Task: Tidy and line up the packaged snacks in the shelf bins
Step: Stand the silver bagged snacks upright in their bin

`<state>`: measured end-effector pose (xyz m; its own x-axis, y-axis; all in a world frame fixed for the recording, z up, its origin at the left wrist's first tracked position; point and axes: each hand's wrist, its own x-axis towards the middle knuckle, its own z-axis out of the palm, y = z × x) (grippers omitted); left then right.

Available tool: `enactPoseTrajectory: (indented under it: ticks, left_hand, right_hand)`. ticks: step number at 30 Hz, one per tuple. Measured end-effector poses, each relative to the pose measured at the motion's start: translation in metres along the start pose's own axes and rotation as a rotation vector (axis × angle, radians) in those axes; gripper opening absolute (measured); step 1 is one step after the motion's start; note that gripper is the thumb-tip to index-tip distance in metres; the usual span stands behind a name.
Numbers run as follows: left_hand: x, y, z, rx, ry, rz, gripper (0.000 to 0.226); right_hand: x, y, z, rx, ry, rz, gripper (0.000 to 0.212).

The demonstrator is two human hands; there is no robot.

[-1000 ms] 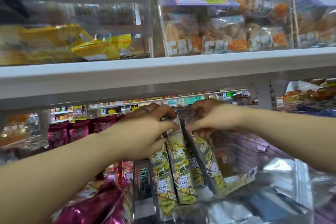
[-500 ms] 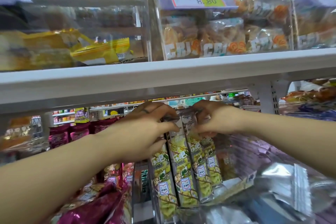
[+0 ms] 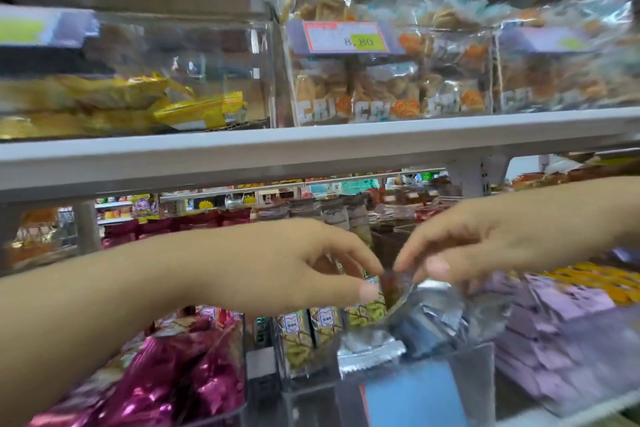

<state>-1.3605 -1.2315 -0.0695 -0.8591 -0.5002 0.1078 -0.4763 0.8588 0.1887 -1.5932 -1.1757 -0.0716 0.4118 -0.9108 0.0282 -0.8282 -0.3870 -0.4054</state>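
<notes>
Shop shelf (image 3: 311, 149) overhead — left hand (image 3: 294, 263) and right hand (image 3: 467, 246) have released the green snack packs (image 3: 325, 319) behind them — now aligned.

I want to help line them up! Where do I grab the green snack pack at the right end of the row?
Probably pinch the green snack pack by its flat crimped top seal, reaching in from the front under the shelf. The packs stand upright, pressed side by side, so only the tops stick up free.
</notes>
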Motion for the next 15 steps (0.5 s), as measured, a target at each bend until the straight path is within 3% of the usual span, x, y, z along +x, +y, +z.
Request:
enactPoseTrajectory:
  ticks: [4,7,11,15]
  left_hand:
    - [-0.003,0.019,0.013,0.066,-0.161,-0.059,0.072]
    - [-0.002,0.026,0.034,0.231,-0.135,-0.075,0.084]
    - [0.007,0.027,0.061,0.281,0.043,-0.001,0.056]
    - [0.011,0.017,0.041,0.113,0.218,-0.062,0.024]
  right_hand:
    - [-0.023,-0.007,0.015,-0.321,0.031,0.086,0.090]
    - [-0.023,0.000,0.036,-0.489,0.153,0.035,0.087]
    - [-0.016,0.003,0.052,-0.460,0.373,-0.023,0.056]
    - [-0.015,-0.012,0.041,-0.300,0.521,-0.027,0.022]
